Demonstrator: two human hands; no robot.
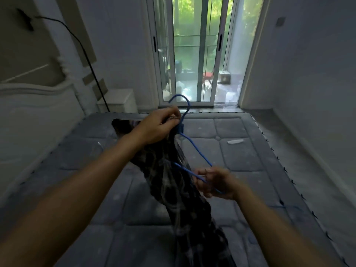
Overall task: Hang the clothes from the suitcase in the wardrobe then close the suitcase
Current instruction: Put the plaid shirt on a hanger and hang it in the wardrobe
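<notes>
Blue plastic clothes hanger [194,151] is held in the air above a bare grey quilted mattress [240,151], its hook pointing up and away toward the sliding glass doors [194,54] at the far end of the room. Left hand [159,126] is closed around the hanger at the base of the hook, with a bunch of fabric pinched in the same grip. Right hand [215,183] is closed on the lower end of the hanger, where its sloping arm meets the bottom bar; the thin blue bar passes through the curled fingers.

Dark patterned garment [173,180], black with pale grey markings, is gathered at the left hand and hangs down between the two forearms in a long twisted fall, running out of view at the bottom edge of the frame. Whether it is properly seated on the hanger cannot be told; the fabric lies against the hanger's neck and drapes to the left of its right-hand arm. A further dark portion of cloth shows behind the left wrist, resting on the mattress.

Small white scrap [235,141] lies on the mattress to the right of the hanger, well apart from both hands. White padded headboard [38,105] stands at the left, with a white bedside cabinet [119,101] beyond it in the corner and a black cable [82,49] running down the wall above. Neither suitcase nor wardrobe is in view.
</notes>
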